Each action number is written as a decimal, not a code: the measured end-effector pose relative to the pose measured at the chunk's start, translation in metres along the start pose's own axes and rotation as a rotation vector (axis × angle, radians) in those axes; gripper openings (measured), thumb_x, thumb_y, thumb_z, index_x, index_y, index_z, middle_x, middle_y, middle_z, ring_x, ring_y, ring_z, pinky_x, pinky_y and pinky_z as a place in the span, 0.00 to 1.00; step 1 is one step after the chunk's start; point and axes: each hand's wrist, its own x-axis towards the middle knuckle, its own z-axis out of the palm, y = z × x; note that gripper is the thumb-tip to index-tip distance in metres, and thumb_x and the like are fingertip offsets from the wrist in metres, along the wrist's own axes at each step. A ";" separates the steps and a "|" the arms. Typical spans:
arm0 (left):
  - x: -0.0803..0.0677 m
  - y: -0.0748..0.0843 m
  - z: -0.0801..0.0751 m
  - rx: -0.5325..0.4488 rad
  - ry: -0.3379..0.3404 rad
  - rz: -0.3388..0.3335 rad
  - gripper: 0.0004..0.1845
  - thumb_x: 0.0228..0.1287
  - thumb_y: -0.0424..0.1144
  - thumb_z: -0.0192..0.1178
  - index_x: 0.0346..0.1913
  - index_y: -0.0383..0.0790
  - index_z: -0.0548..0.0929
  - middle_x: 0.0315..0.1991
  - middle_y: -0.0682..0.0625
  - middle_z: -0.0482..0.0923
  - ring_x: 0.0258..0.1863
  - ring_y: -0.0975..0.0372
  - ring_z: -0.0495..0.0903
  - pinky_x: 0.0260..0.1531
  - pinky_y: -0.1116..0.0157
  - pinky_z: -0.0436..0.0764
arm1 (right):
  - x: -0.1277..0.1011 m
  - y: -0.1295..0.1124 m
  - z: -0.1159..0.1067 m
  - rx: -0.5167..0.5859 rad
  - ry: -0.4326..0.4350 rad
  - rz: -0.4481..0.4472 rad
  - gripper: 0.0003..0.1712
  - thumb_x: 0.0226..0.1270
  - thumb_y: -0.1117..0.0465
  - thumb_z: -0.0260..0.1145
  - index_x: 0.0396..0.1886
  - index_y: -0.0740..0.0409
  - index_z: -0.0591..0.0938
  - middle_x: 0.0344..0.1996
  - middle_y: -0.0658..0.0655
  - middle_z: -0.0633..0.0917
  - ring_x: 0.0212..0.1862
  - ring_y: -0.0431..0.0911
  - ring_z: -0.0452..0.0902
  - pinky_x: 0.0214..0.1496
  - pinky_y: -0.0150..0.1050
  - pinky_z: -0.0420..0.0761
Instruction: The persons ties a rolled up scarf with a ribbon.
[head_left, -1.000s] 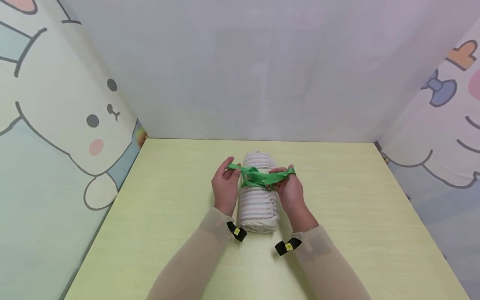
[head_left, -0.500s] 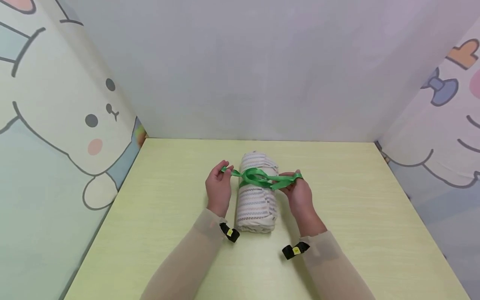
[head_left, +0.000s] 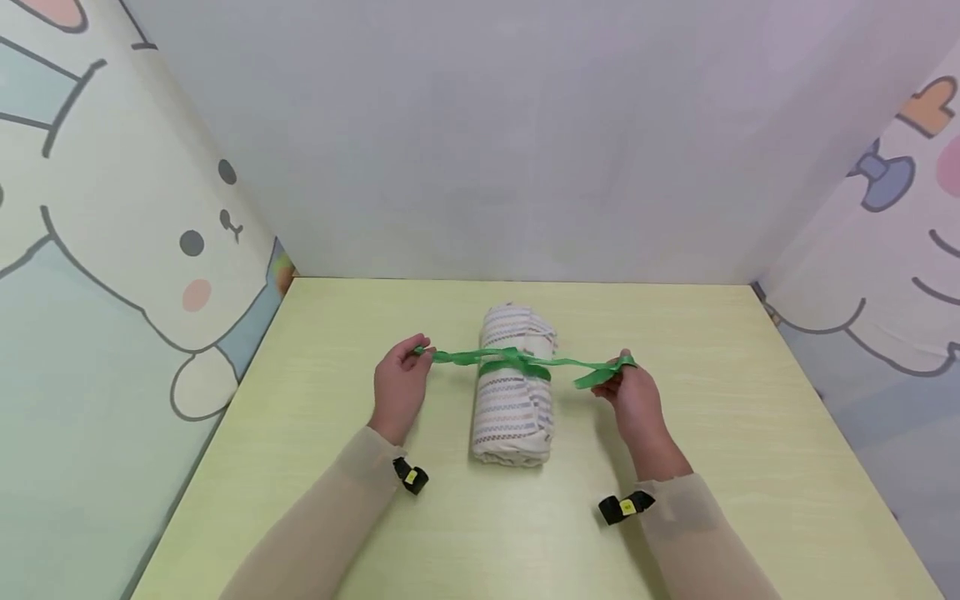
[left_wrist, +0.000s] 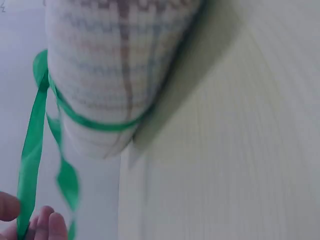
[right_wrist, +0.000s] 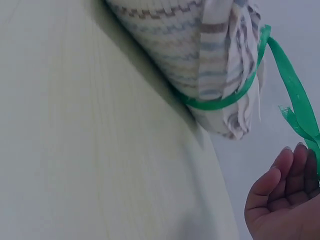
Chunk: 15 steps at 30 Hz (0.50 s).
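1. Your left hand (head_left: pixel 399 390) has its grip pinched on 1 end of the green ribbon (head_left: pixel 517 361), out to the left of the rolled towel (head_left: pixel 513 397). In the left wrist view you can see your fingertips (left_wrist: pixel 47 225) closed on the strand low in the corner.
2. Your right hand (head_left: pixel 636 398) is off to the right of the roll, grip clamped on the other ribbon end, with a short loose tail sticking out just beside the fingers. The right wrist view shows those fingers (right_wrist: pixel 292 172) curled with the ribbon running past them, though the actual pinch point is cut off at the edge.
3. The ribbon runs pretty much straight and taut from hand to hand, crossing over the top of the towel, and it's wrapped once around the roll near its far end.
4. The striped towel roll lies on the pale yellow-green surface (head_left: pixel 750 433), about in the middle, lengthwise pointing away from you, between both hands and well apart from the edges.
5. Cartoon bunny panels (head_left: pixel 135 250) wall in the sides.
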 end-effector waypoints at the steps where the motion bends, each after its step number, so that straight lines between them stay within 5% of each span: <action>1: 0.001 0.000 -0.005 0.047 -0.012 -0.005 0.18 0.76 0.34 0.61 0.65 0.38 0.80 0.60 0.45 0.81 0.55 0.61 0.83 0.52 0.68 0.81 | 0.002 0.000 -0.005 -0.020 0.014 0.018 0.29 0.86 0.42 0.40 0.42 0.61 0.74 0.27 0.48 0.82 0.31 0.41 0.80 0.41 0.34 0.83; 5: 0.006 -0.005 -0.023 0.255 -0.085 -0.025 0.20 0.76 0.35 0.60 0.67 0.36 0.78 0.62 0.42 0.80 0.54 0.56 0.82 0.52 0.61 0.81 | 0.008 -0.001 -0.022 -0.063 -0.002 0.093 0.27 0.87 0.42 0.40 0.41 0.60 0.73 0.24 0.49 0.81 0.29 0.40 0.78 0.39 0.34 0.82; 7: 0.007 -0.009 -0.030 0.344 -0.139 -0.051 0.21 0.77 0.37 0.59 0.68 0.36 0.78 0.61 0.42 0.80 0.53 0.55 0.81 0.51 0.57 0.81 | 0.011 -0.001 -0.029 0.001 -0.054 0.138 0.24 0.87 0.46 0.40 0.46 0.60 0.73 0.27 0.50 0.82 0.30 0.41 0.78 0.40 0.35 0.81; 12: 0.011 -0.020 -0.042 0.507 -0.245 -0.107 0.20 0.76 0.42 0.57 0.65 0.39 0.82 0.54 0.46 0.82 0.51 0.54 0.80 0.50 0.53 0.79 | 0.017 0.000 -0.043 0.167 -0.108 0.218 0.25 0.87 0.53 0.45 0.73 0.61 0.64 0.48 0.56 0.81 0.41 0.42 0.81 0.47 0.35 0.81; 15: 0.012 -0.021 -0.046 0.598 -0.255 -0.096 0.20 0.74 0.42 0.55 0.63 0.41 0.83 0.48 0.46 0.81 0.44 0.54 0.78 0.45 0.56 0.77 | 0.019 0.000 -0.045 0.032 -0.062 0.167 0.32 0.86 0.53 0.48 0.80 0.63 0.55 0.63 0.62 0.73 0.52 0.43 0.79 0.55 0.35 0.80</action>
